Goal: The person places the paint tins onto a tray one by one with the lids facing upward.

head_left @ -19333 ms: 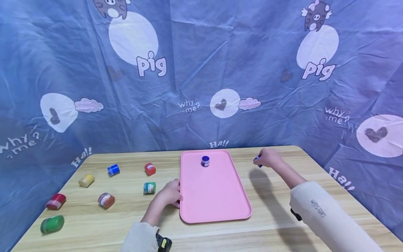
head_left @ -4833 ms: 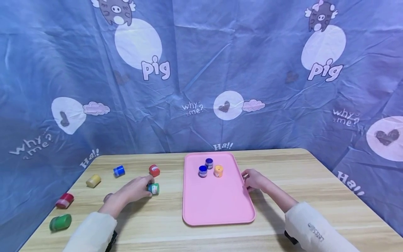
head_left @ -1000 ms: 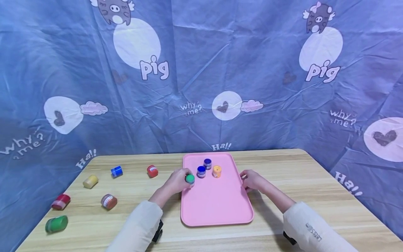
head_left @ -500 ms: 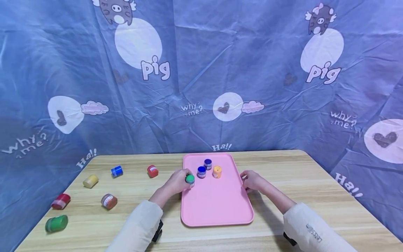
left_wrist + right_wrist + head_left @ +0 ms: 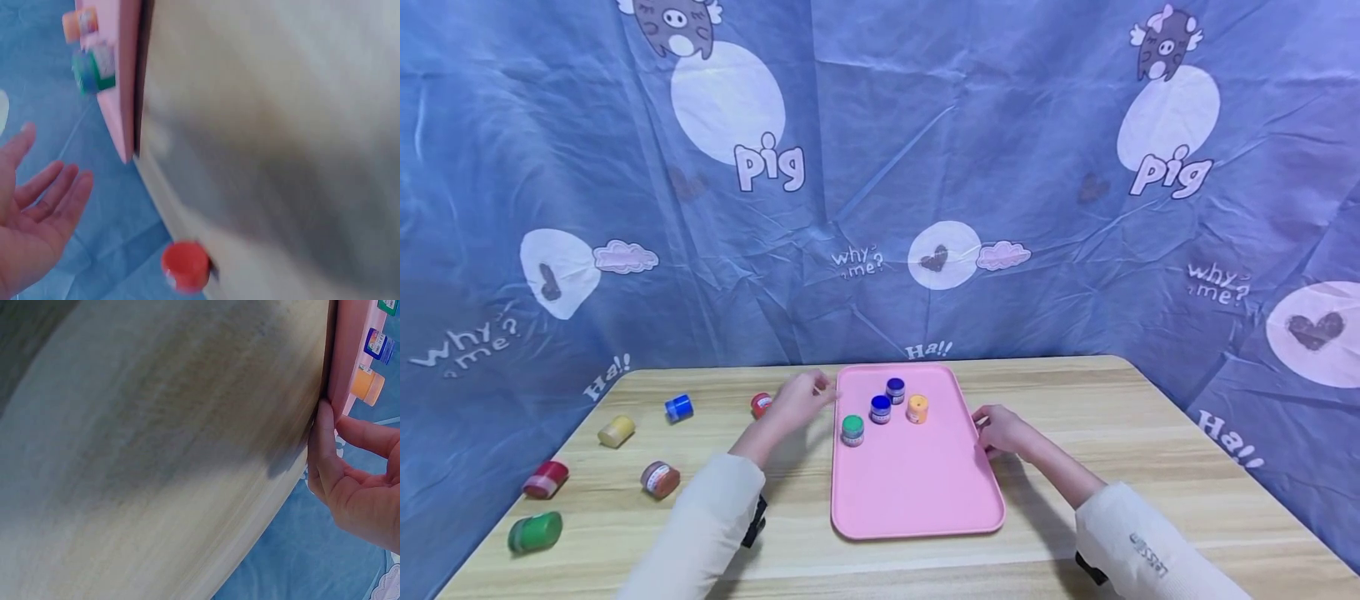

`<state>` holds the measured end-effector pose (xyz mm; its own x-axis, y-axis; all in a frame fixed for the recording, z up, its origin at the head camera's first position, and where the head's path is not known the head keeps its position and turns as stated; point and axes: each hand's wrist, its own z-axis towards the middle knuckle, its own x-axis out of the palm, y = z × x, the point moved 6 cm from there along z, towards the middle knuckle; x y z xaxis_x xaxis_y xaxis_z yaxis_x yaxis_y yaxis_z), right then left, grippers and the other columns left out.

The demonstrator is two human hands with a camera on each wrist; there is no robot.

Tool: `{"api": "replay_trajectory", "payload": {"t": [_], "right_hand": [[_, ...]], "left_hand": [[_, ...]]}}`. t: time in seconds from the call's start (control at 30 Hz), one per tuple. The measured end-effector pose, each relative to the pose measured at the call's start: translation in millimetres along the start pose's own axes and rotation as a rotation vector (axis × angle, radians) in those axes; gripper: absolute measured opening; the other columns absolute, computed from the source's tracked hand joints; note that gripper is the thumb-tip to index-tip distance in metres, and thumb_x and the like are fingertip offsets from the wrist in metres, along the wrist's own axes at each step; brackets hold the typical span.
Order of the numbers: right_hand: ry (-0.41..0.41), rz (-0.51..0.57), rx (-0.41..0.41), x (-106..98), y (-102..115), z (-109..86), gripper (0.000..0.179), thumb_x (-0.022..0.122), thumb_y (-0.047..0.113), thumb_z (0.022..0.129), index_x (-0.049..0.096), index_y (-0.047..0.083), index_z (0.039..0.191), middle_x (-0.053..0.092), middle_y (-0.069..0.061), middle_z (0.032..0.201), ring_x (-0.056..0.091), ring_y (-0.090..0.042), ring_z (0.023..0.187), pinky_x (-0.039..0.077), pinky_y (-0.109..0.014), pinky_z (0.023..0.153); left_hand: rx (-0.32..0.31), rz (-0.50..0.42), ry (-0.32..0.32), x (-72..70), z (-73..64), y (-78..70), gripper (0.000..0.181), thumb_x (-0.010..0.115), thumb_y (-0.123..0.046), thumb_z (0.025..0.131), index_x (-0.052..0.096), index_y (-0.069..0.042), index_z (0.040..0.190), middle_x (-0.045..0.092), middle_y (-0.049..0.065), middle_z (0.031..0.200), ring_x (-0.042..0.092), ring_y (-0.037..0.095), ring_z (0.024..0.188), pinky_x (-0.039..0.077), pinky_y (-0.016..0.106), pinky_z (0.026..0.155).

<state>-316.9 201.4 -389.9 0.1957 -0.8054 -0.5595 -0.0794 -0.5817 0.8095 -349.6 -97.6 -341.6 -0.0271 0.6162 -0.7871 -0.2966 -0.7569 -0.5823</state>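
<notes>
My left hand (image 5: 800, 402) is empty, its fingers loosely spread above the table by the left edge of the pink tray (image 5: 917, 496). Close by on the tray stands an upright green paint jar (image 5: 852, 432). Two dark blue paint jars (image 5: 881, 410) and an orange paint jar (image 5: 917, 409) are also upright on it. Partly covered by the left hand is a red paint jar (image 5: 760, 405), which shows whole in the left wrist view. At the tray's right edge, the thumb and fingers of my right hand (image 5: 1002, 430) pinch the rim.
More paint jars lie on their sides on the wooden table's left part: blue (image 5: 679, 407), yellow (image 5: 616, 432), brown (image 5: 660, 480), dark red (image 5: 546, 480) and green (image 5: 535, 532). A blue printed cloth (image 5: 880, 167) hangs behind the table.
Earlier my left hand took the green jar from the table to the tray. Since half a second ago it has let go and moved back and left. The right hand stays at the rim.
</notes>
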Motion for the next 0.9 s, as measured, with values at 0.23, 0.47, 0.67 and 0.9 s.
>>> {"api": "replay_trajectory", "payload": {"t": [0.23, 0.47, 0.67, 0.9], "right_hand": [[-0.001, 0.000, 0.010, 0.0, -0.6, 1.0, 0.046, 0.050, -0.018, 0.064, 0.045, -0.018, 0.110, 0.056, -0.018, 0.086, 0.058, -0.020, 0.063, 0.054, -0.033, 0.057], [0.005, 0.004, 0.003, 0.2, 1.5, -1.5, 0.046, 0.049, -0.018, 0.064, 0.044, -0.019, 0.110, 0.055, -0.021, 0.087, 0.059, -0.021, 0.065, 0.054, -0.034, 0.058], [-0.006, -0.002, 0.002, -0.2, 0.6, -1.8, 0.046, 0.050, -0.019, 0.065, 0.044, -0.019, 0.110, 0.055, -0.020, 0.086, 0.058, -0.021, 0.063, 0.054, -0.033, 0.057], [-0.004, -0.011, 0.004, 0.5, -0.9, 0.2, 0.046, 0.051, -0.018, 0.065, 0.044, -0.018, 0.111, 0.056, -0.019, 0.088, 0.059, -0.021, 0.062, 0.054, -0.033, 0.057]], "left_hand": [[-0.062, 0.121, -0.115, -35.8, 10.2, 19.8, 0.018, 0.066, -0.013, 0.081, 0.063, 0.002, 0.089, 0.063, 0.013, 0.087, 0.059, 0.029, 0.085, 0.048, 0.039, 0.076], [-0.301, 0.218, -0.091, -44.4, 5.7, 59.3, 0.020, 0.059, -0.016, 0.083, 0.059, -0.001, 0.069, 0.060, 0.013, 0.075, 0.058, 0.029, 0.073, 0.049, 0.039, 0.064], [-0.437, 0.271, 0.009, -35.2, -8.3, 77.8, 0.033, 0.053, -0.028, 0.090, 0.063, 0.003, 0.083, 0.058, 0.021, 0.092, 0.053, 0.029, 0.077, 0.048, 0.037, 0.059], [-0.426, 0.231, 0.004, -30.3, -16.1, 85.0, 0.033, 0.050, -0.024, 0.089, 0.056, -0.002, 0.066, 0.056, 0.018, 0.083, 0.051, 0.028, 0.072, 0.045, 0.035, 0.058]]}}
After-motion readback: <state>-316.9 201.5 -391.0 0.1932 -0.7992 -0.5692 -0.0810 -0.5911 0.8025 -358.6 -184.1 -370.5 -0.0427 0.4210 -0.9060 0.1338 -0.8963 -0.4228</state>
